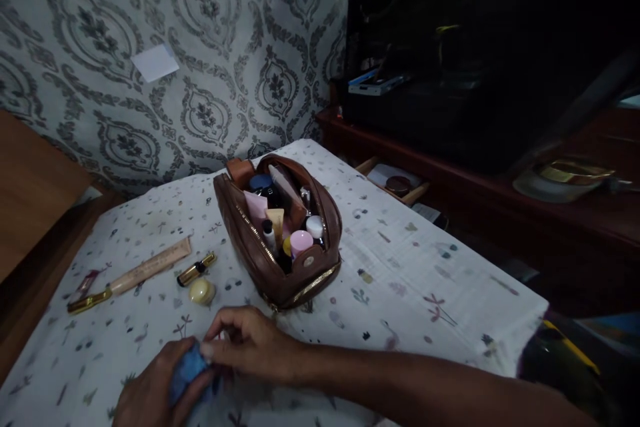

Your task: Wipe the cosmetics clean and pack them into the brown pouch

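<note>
Blue cloth (looks like) (187,370) gripped in left hand (153,383), nearer than brown bag (244,247). Right hand (257,347) pinching at it; can't tell if anything else's held. Risks: loose pinch drops it; stray knuckles knock yellow jar (201,291).

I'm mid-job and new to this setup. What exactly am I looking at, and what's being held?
No machine here: this single picture comes from a camera worn on a person's head, looking forward and down. The left hand holds a blue, cloth-like bundle. The right hand has its fingertips against it; exactly what they pinch is unclear. On the patterned white cloth stands an open brown bag with small containers inside. Left of it lie a beige tube, a dark-and-gold vial and a pale-yellow jar.
</note>
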`<state>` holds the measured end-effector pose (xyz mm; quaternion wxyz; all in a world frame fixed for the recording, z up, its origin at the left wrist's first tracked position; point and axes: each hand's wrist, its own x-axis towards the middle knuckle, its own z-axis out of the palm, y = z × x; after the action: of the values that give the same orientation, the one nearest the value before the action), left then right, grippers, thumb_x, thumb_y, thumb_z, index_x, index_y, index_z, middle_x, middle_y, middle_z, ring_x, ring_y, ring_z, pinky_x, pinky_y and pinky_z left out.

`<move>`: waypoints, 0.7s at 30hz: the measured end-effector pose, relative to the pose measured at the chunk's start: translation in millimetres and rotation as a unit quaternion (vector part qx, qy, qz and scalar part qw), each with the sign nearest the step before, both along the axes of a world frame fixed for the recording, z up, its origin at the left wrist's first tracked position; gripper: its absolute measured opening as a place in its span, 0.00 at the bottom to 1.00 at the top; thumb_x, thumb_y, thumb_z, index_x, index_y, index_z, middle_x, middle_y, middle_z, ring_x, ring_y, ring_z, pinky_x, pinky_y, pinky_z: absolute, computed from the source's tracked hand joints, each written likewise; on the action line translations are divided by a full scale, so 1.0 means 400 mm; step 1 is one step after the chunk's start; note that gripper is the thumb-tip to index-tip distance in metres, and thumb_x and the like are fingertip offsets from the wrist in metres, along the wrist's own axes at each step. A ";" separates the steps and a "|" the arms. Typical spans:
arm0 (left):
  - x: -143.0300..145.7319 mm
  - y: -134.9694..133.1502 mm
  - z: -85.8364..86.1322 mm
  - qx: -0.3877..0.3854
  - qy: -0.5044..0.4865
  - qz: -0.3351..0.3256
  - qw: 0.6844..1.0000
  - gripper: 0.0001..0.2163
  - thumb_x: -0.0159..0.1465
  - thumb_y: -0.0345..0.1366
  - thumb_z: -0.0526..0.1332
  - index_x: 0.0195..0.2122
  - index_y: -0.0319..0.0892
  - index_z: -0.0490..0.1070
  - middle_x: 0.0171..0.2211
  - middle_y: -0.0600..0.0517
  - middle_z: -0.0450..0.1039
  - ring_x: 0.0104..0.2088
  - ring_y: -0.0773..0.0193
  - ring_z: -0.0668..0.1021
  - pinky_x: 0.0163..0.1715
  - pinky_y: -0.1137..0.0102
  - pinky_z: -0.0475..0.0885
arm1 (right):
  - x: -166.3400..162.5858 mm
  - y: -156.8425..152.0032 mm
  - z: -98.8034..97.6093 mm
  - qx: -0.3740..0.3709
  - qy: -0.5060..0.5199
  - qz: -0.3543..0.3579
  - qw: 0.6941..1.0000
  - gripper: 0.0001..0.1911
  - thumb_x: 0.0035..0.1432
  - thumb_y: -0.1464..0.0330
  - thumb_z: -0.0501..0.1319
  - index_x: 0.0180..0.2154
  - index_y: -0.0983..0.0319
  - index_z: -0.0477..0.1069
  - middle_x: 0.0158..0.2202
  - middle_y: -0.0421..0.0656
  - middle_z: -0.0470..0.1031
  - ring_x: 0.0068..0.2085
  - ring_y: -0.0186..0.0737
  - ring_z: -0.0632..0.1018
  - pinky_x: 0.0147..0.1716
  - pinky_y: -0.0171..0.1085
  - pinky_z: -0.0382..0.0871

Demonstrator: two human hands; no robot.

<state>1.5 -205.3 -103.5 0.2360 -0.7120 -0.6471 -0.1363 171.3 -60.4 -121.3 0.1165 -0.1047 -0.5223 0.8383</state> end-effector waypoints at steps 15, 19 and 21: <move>0.103 0.034 0.101 -0.076 -0.356 0.103 0.926 0.15 0.72 0.45 0.48 0.31 0.45 0.64 0.18 0.61 0.61 0.18 0.69 0.68 0.21 0.75 0.63 | 0.019 0.007 0.037 0.193 0.083 -0.015 0.977 0.19 0.60 0.53 0.66 0.36 0.62 0.67 0.25 0.32 0.65 0.26 0.28 0.68 0.27 0.30 0.62; 0.108 0.013 0.080 -0.029 -0.298 0.095 0.950 0.14 0.73 0.42 0.48 0.32 0.45 0.64 0.20 0.60 0.63 0.20 0.68 0.70 0.23 0.74 0.64 | 0.018 0.005 0.035 0.204 0.078 -0.008 0.976 0.21 0.58 0.52 0.67 0.37 0.62 0.68 0.24 0.32 0.67 0.23 0.28 0.68 0.23 0.29 0.61; 0.106 0.008 0.062 0.029 -0.198 0.057 0.978 0.12 0.74 0.39 0.48 0.35 0.44 0.65 0.22 0.59 0.68 0.21 0.67 0.72 0.24 0.74 0.66 | 0.015 0.005 0.030 0.178 0.058 0.006 0.982 0.24 0.55 0.48 0.68 0.36 0.61 0.67 0.23 0.32 0.68 0.20 0.27 0.68 0.19 0.28 0.60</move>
<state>44.1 -201.9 -78.8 0.1312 -0.6255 -0.7166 -0.2795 177.3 -58.3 -109.3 0.1582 -0.0300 -0.6561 0.7373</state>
